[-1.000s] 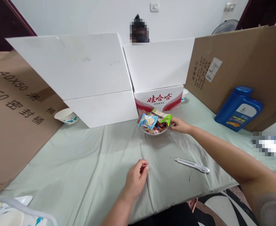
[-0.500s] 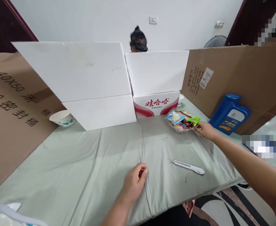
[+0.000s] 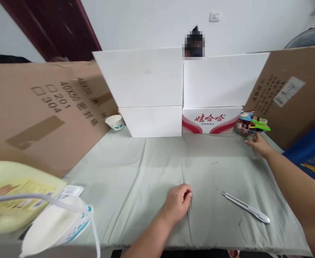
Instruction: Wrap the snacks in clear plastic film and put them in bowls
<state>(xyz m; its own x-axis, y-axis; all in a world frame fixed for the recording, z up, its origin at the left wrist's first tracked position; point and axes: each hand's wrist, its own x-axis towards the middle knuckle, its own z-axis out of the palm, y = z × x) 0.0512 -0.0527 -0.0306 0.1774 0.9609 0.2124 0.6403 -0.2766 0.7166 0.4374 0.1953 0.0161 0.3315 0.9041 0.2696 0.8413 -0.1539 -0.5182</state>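
Observation:
My right hand (image 3: 260,144) reaches to the far right of the table, its fingers at the near edge of a clear plastic bowl (image 3: 245,132) of packaged snacks and its thumb low on the near side. The bowl stands beside the right end of the white carton with red print (image 3: 211,120). Loosely curled, my left hand (image 3: 178,201) rests on the cloth near the middle front, with nothing visible in it. Between my arms lies a grey utility knife (image 3: 245,207).
White panels (image 3: 149,79) stand at the back, a person's head behind them. Brown cardboard (image 3: 52,93) walls both sides. A paper bowl (image 3: 114,122) sits back left. Front left hold a yellow jug (image 3: 14,197), a larger paper bowl (image 3: 57,225) and a white cable. A blue bottle (image 3: 309,143) leans right.
The snack bowl has gone back and right with my right hand, from in front of the carton's corner to beside it. The view has swung left. My left hand stays put.

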